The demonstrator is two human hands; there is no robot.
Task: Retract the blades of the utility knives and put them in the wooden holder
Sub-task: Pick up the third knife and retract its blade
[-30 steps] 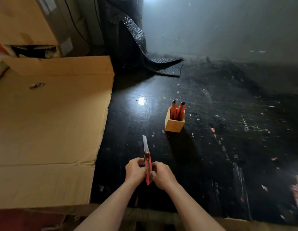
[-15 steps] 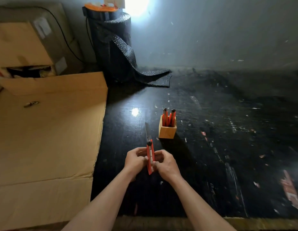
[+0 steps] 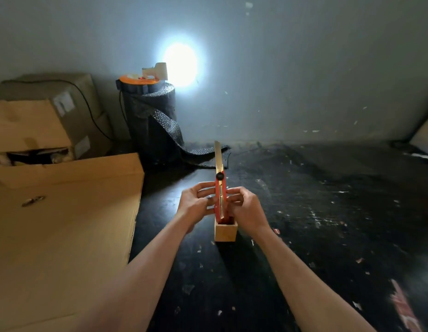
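Right in the middle of the dark surface [image 3: 304, 224], you've got the red knife [image 3: 220, 200] upright between both hands. Your left hand [image 3: 195, 206] is closed on its left side, fingers curled round the handle; your right hand [image 3: 247, 209] pinches it from the right, fingertips pressed to the body. The blade [image 3: 218, 155] is out, long and pale, pointing straight up past the black knob [image 3: 219, 176] at the top of the handle. Directly below, the wooden holder [image 3: 225, 232] stands on the surface, and the knife's lower end sits right at its open top. I can't tell whether it's touching or just hanging above. Something red shows inside the holder, too dark to make out.

To your left, a big flat sheet of cardboard [image 3: 64, 224] covers that side, with boxes [image 3: 40, 121] stacked behind it. At the back, a roll of dark mesh [image 3: 153, 123] stands against the wall, its loose end trailing onto the surface, and a bright light [image 3: 180, 63] glares off the wall just above it. Pale scraps are scattered over the surface on your right.
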